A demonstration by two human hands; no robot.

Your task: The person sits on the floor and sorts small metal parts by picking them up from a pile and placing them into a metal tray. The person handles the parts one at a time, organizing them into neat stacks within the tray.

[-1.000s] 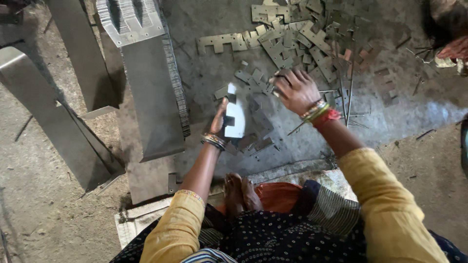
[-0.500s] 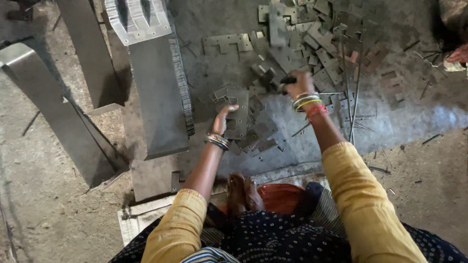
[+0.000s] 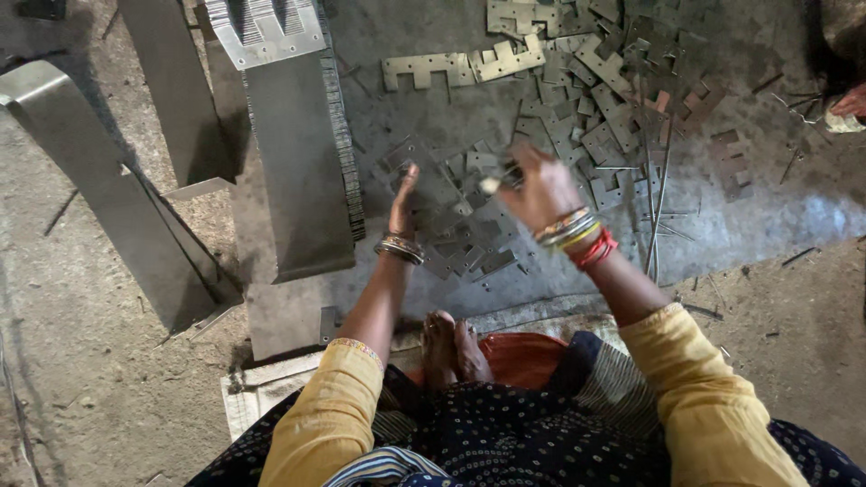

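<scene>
I sit on the floor in front of a scatter of flat grey E-shaped metal plates (image 3: 577, 99). My left hand (image 3: 403, 197) stands edge-on with bangles at the wrist and holds a small stack of these plates (image 3: 436, 183) upright over the pile. My right hand (image 3: 539, 188), blurred by motion, is just to the right of that stack, apart from it. Its fingers are closed around a small pale plate (image 3: 490, 185) that points toward the stack. More loose plates (image 3: 474, 252) lie under both hands.
A long, neatly packed row of plates (image 3: 302, 162) lies to the left of my left hand. Long metal strips (image 3: 135, 216) lie further left. Thin rods (image 3: 657, 207) lie right of my right hand. Another person's hand (image 3: 848, 102) shows at the top right. My feet (image 3: 451, 347) rest below.
My right hand has drawn back from the far pile toward the left hand with a plate in it. The left hand has stayed in place with its stack, turned more edge-on.
</scene>
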